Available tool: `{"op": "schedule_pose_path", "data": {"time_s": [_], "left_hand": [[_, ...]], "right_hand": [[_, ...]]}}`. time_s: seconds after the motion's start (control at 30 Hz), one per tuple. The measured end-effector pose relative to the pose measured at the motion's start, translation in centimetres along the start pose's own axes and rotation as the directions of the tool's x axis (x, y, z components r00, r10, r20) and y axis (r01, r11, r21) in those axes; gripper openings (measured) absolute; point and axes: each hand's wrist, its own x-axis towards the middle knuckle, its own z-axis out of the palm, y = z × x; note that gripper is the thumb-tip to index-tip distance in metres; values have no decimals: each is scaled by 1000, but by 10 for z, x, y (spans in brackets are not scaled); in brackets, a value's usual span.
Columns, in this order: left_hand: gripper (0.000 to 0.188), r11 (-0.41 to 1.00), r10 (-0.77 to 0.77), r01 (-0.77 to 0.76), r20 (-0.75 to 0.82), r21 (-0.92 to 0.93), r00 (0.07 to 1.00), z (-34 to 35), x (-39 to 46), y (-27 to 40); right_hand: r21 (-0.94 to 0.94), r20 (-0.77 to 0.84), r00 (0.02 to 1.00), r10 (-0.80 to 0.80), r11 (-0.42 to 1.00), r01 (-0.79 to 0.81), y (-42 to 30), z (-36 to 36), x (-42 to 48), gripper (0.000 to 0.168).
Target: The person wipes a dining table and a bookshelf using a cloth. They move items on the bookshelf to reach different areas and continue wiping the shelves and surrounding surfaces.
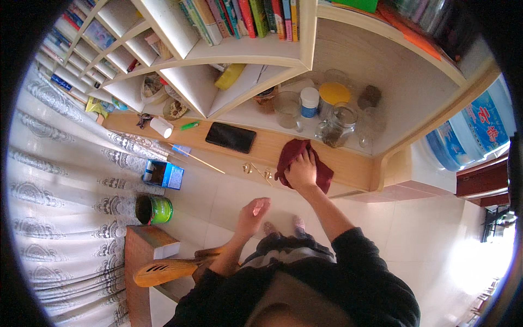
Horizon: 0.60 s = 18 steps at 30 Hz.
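Note:
My right hand (pixel 302 171) presses a bunched maroon cloth (pixel 325 175) onto the light wooden ledge (pixel 267 148) of a shelf unit, fingers spread over the folds. In front of my body, my left hand (pixel 252 216) hangs in the air, away from the ledge; its fingers are loosely bent and I see nothing held in it. Left of the cloth lies a black smartphone (pixel 231 137). Behind the cloth, in the cubby, stand a glass jar (pixel 342 122), a glass mug (pixel 287 107), a white-capped bottle (pixel 309 102) and a yellow-lidded jar (pixel 334 94).
Along the ledge's left lie a green lighter (pixel 189 126) and a white paper cup (pixel 162 127). Below stand a blue box (pixel 171 175) and a green tin (pixel 161 210). A wooden chair (pixel 163 272) is by my left arm; a large water bottle (pixel 470 122) stands at right.

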Motion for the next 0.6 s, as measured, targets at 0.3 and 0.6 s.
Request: {"op": "schedule_pose_path", "data": {"time_s": [0.3,0.6], "left_hand": [[69,692,544,-474,39,545,838,59,95,89],[84,370,723,-536,127,759,679,138,178,111]], "right_hand": [[-35,-241,915,323,939,-341,98,-17,-57,40],[-154,-101,900,425,887,-436,89,-31,-51,49]]}}
